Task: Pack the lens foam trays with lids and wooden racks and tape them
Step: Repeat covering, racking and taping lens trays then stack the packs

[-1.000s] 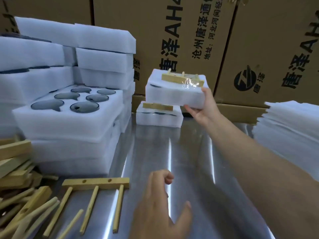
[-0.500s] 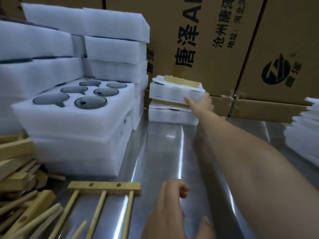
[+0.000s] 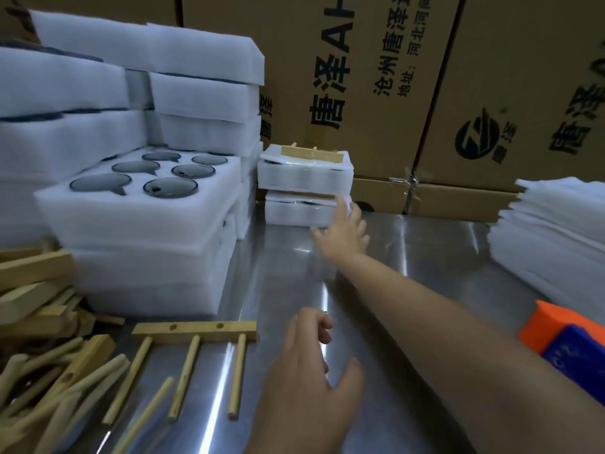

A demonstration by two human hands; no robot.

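While beside lids (image 3: 556, 231), tape dispenser (image 3: 564, 337) (orange)

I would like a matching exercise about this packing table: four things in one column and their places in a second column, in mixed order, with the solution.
Things:
1. open lens tray
2. loose wooden rack
3. pile of foam lids
4. two taped packs

Places:
A. far back, against the cardboard boxes
B. right side of the steel table
C. near front, flat on the table, left of the left hand
D. left side, on top of a foam stack

Pairs: 1-D, 2-C, 3-B, 4-A.
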